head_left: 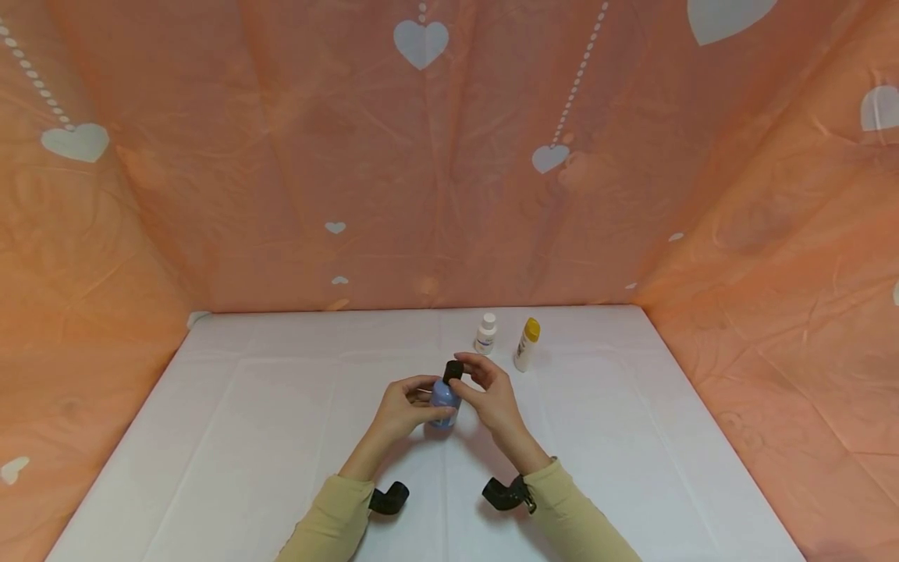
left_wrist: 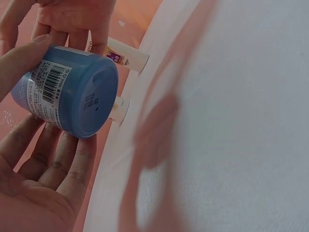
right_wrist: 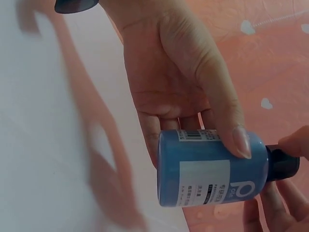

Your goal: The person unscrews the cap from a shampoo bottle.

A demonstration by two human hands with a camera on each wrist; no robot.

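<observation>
My left hand (head_left: 399,407) holds a blue bottle (head_left: 442,400) around its body, thumb on one side and fingers on the other. The bottle is raised over the table, tilted a little, and its shadow shows below. A white label (right_wrist: 203,182) with print faces the right wrist view, while a barcode (left_wrist: 54,83) and the bottle's base turn toward the left wrist view. At the top, my right hand (head_left: 497,396) pinches the black cap (head_left: 453,371) between thumb and fingers. The cap sits on the bottle's neck.
Beyond the hands stand a small white bottle (head_left: 485,334) and, to its right, a slim white bottle with a yellow cap (head_left: 527,344). A white cloth covers the table (head_left: 281,437). Orange sheeting (head_left: 295,156) with white hearts encloses the back and both sides.
</observation>
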